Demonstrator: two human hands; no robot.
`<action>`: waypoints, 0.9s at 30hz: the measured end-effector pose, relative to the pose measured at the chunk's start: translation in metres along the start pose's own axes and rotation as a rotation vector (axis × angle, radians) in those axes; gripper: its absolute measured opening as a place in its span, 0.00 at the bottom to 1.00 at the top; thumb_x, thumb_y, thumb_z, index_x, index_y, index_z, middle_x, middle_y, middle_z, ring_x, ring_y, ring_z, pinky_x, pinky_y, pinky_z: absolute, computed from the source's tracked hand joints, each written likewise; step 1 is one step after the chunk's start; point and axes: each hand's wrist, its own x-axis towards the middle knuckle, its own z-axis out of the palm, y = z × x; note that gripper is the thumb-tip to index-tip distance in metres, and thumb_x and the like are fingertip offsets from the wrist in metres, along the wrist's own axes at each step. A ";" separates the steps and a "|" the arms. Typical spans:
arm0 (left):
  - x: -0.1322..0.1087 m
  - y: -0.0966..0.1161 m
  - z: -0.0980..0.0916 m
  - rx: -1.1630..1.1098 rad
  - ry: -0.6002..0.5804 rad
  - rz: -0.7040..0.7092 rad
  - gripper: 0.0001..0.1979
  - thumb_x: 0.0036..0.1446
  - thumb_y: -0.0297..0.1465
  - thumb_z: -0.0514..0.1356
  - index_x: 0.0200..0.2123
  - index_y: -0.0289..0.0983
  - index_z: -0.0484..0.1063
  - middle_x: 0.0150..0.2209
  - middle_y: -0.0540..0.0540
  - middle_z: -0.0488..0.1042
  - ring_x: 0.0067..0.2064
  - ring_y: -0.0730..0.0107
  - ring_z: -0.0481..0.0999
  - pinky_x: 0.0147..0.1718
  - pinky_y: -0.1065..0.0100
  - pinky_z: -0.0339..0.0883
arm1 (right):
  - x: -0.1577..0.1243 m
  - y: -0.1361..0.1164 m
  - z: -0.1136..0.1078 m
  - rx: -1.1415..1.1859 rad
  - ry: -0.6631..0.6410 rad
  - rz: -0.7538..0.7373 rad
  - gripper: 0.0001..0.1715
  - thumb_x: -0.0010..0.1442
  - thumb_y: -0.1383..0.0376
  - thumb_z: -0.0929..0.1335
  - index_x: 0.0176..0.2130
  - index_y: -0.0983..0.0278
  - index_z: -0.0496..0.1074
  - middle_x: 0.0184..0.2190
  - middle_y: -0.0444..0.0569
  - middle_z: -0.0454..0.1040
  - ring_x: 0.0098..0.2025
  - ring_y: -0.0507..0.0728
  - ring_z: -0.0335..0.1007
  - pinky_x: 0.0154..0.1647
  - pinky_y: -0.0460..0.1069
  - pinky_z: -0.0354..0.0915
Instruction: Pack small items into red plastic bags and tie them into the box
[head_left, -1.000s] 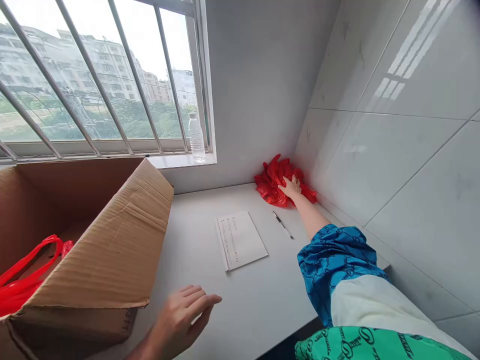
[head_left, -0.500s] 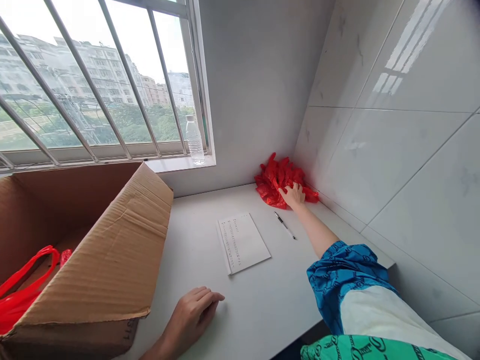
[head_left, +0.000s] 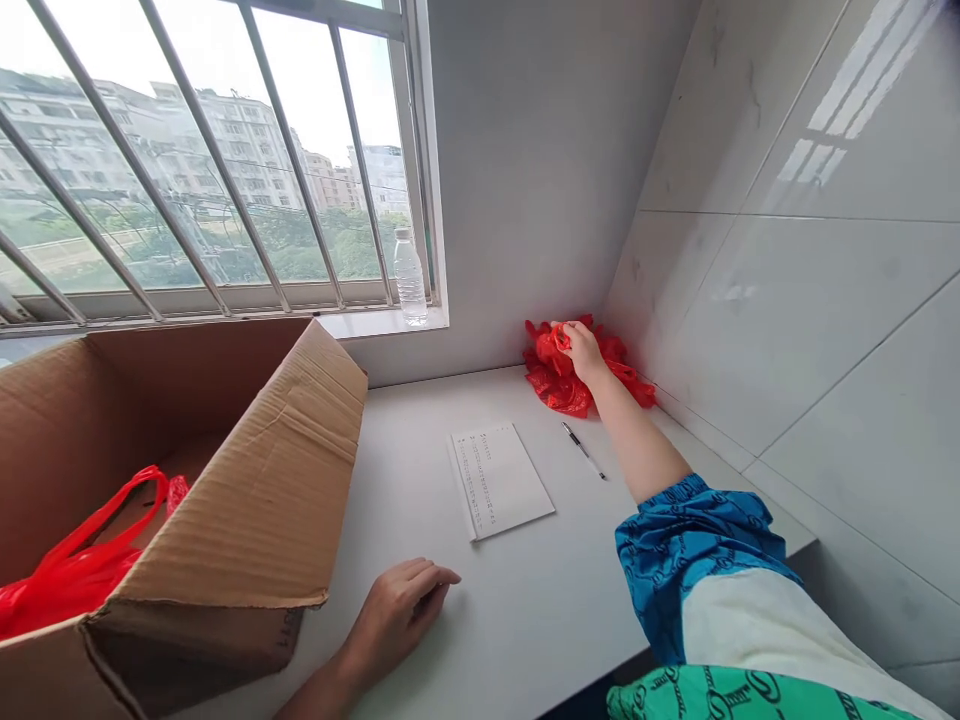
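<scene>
A heap of crumpled red plastic bags (head_left: 559, 385) lies in the far corner of the white table. My right hand (head_left: 581, 350) reaches into it, with its fingers closed around a bunched part of one red plastic bag. My left hand (head_left: 405, 605) rests on the table near the front, its fingers loosely curled together and nothing in them. Between the hands lie an open notebook (head_left: 510, 485) with lines of writing on its page and a black-and-clear pen (head_left: 584, 451).
At the left stands an open cardboard box (head_left: 255, 490) with a red plastic bag (head_left: 82, 575) inside. A clear water bottle (head_left: 409, 280) is upright on the windowsill (head_left: 375, 322) by the barred window. Tiled wall (head_left: 817, 330) bounds the table on the right.
My right hand has closed on a red bag and lifted a bunch of it slightly. The view has shifted a little left, and my left hand still rests on the table.
</scene>
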 end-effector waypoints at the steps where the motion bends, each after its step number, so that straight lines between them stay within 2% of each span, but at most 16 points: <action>1: 0.000 0.000 0.000 -0.007 0.000 -0.003 0.11 0.66 0.26 0.52 0.40 0.40 0.74 0.26 0.51 0.73 0.28 0.73 0.72 0.27 0.74 0.61 | -0.001 -0.009 -0.001 0.073 -0.016 -0.009 0.19 0.67 0.55 0.55 0.47 0.59 0.66 0.53 0.49 0.76 0.50 0.55 0.73 0.48 0.54 0.70; 4: 0.001 0.000 0.001 -0.032 0.008 -0.028 0.11 0.66 0.27 0.52 0.41 0.40 0.75 0.25 0.51 0.72 0.26 0.75 0.71 0.26 0.74 0.61 | -0.014 -0.036 -0.004 0.442 -0.147 0.037 0.13 0.65 0.56 0.58 0.41 0.59 0.66 0.52 0.49 0.77 0.50 0.56 0.75 0.47 0.56 0.72; 7: 0.001 0.001 -0.001 -0.077 0.012 -0.078 0.11 0.66 0.28 0.52 0.41 0.39 0.76 0.26 0.51 0.73 0.25 0.76 0.70 0.25 0.75 0.62 | -0.044 -0.057 -0.005 0.833 -0.374 0.126 0.09 0.63 0.58 0.63 0.37 0.60 0.67 0.53 0.50 0.76 0.53 0.60 0.74 0.50 0.59 0.73; 10: 0.003 0.005 -0.008 -0.120 0.036 -0.125 0.12 0.66 0.29 0.53 0.42 0.39 0.76 0.28 0.50 0.75 0.27 0.76 0.73 0.26 0.77 0.64 | -0.077 -0.062 -0.005 0.864 -0.603 0.112 0.11 0.63 0.56 0.65 0.37 0.60 0.70 0.53 0.51 0.76 0.54 0.61 0.73 0.52 0.59 0.72; 12: 0.007 0.008 -0.017 -0.128 0.085 -0.158 0.12 0.65 0.29 0.53 0.43 0.40 0.77 0.28 0.51 0.76 0.28 0.76 0.74 0.28 0.77 0.65 | -0.096 -0.054 -0.005 0.708 -0.717 0.097 0.15 0.63 0.53 0.66 0.36 0.61 0.71 0.51 0.52 0.77 0.51 0.61 0.74 0.52 0.60 0.71; 14: 0.014 0.009 -0.027 -0.146 0.163 -0.216 0.11 0.65 0.31 0.54 0.43 0.39 0.77 0.28 0.51 0.75 0.29 0.76 0.74 0.29 0.76 0.66 | -0.111 -0.040 -0.005 0.471 -0.692 0.069 0.18 0.62 0.50 0.68 0.35 0.62 0.73 0.47 0.52 0.78 0.48 0.60 0.75 0.52 0.59 0.69; 16: 0.024 0.009 -0.037 -0.192 0.279 -0.316 0.11 0.66 0.33 0.54 0.44 0.39 0.76 0.27 0.51 0.75 0.29 0.75 0.75 0.32 0.75 0.68 | -0.125 -0.029 -0.007 0.297 -0.521 -0.006 0.19 0.62 0.49 0.68 0.36 0.62 0.74 0.44 0.51 0.79 0.47 0.58 0.75 0.54 0.58 0.67; 19: 0.046 0.014 -0.045 -0.272 0.494 -0.438 0.12 0.66 0.35 0.55 0.45 0.37 0.75 0.29 0.50 0.75 0.33 0.72 0.76 0.35 0.72 0.70 | -0.148 -0.029 -0.015 0.238 -0.204 -0.173 0.18 0.64 0.49 0.67 0.36 0.60 0.74 0.39 0.49 0.78 0.44 0.57 0.73 0.51 0.55 0.67; 21: 0.063 0.025 -0.047 -0.272 0.552 -0.408 0.11 0.66 0.35 0.55 0.46 0.37 0.74 0.32 0.48 0.75 0.36 0.70 0.76 0.38 0.70 0.70 | -0.166 -0.042 -0.023 0.253 -0.158 -0.263 0.18 0.66 0.50 0.66 0.35 0.60 0.74 0.34 0.47 0.77 0.38 0.55 0.73 0.44 0.52 0.69; 22: 0.071 0.033 -0.047 -0.259 0.501 -0.350 0.11 0.67 0.34 0.55 0.47 0.38 0.74 0.35 0.47 0.76 0.38 0.69 0.76 0.40 0.69 0.70 | -0.175 -0.050 -0.027 0.260 -0.224 -0.296 0.17 0.66 0.51 0.65 0.34 0.60 0.74 0.31 0.47 0.76 0.35 0.55 0.72 0.39 0.51 0.69; 23: 0.078 0.041 -0.046 -0.243 0.387 -0.268 0.11 0.66 0.33 0.55 0.47 0.39 0.74 0.37 0.45 0.76 0.40 0.68 0.76 0.42 0.67 0.69 | -0.184 -0.057 -0.031 0.263 -0.337 -0.319 0.17 0.67 0.52 0.66 0.33 0.60 0.74 0.30 0.46 0.75 0.32 0.54 0.71 0.35 0.50 0.68; 25: 0.087 0.058 -0.043 -0.225 0.046 -0.082 0.12 0.64 0.34 0.58 0.49 0.41 0.75 0.43 0.43 0.77 0.45 0.64 0.76 0.46 0.64 0.68 | -0.200 -0.067 -0.037 0.248 -0.580 -0.334 0.17 0.66 0.53 0.66 0.32 0.60 0.74 0.28 0.46 0.75 0.29 0.53 0.70 0.31 0.49 0.67; 27: 0.087 0.068 -0.038 -0.222 -0.269 0.040 0.14 0.60 0.36 0.63 0.50 0.44 0.75 0.46 0.44 0.77 0.48 0.61 0.75 0.48 0.62 0.68 | -0.211 -0.068 -0.041 0.229 -0.718 -0.305 0.17 0.66 0.54 0.67 0.31 0.61 0.75 0.27 0.46 0.75 0.29 0.53 0.70 0.30 0.49 0.67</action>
